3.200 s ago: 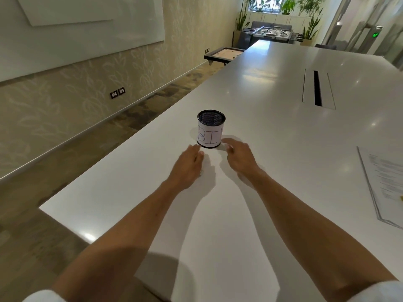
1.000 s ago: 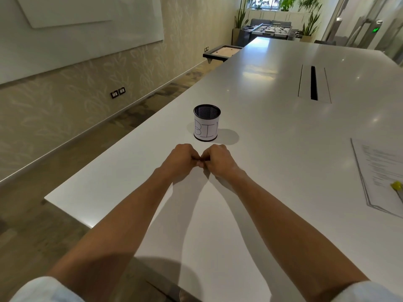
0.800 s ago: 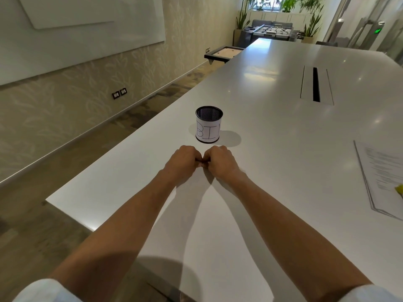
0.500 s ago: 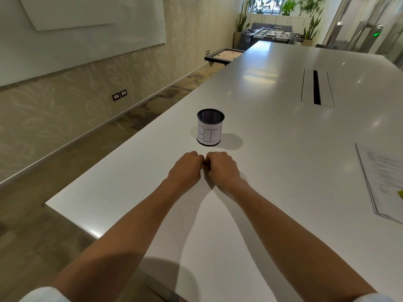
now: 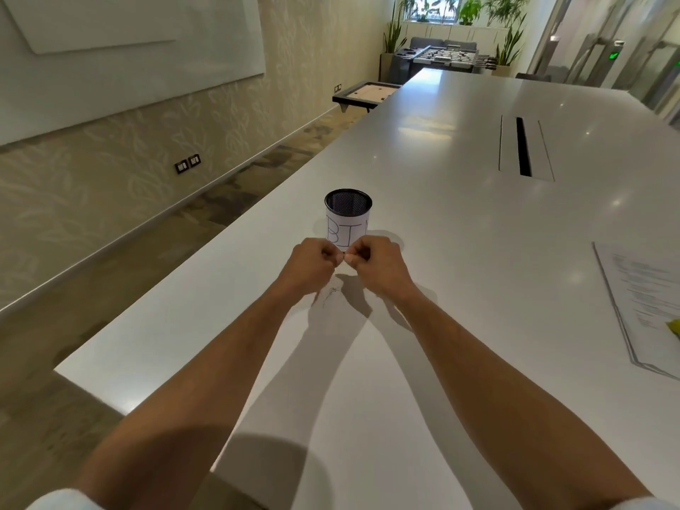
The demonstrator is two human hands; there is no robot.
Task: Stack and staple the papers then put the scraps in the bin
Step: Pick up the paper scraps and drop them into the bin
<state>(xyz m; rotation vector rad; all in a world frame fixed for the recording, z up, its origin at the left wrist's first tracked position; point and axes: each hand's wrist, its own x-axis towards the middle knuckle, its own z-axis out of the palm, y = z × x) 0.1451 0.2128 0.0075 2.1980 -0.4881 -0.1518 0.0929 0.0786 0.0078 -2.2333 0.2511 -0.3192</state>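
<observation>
Hands meeting just near of the bin.
Left hand and right hand are curling into fists, knuckles touching, lifted before the bin; any scrap is hiding.

An office meeting room: a long white conference table with a cable slot cut into its top runs down the room, and a large whiteboard hangs on the patterned wall above wall sockets. Printed papers lie on the table. At the far end stand a foosball table, potted plants and glass doors, like a staff lounge.
</observation>
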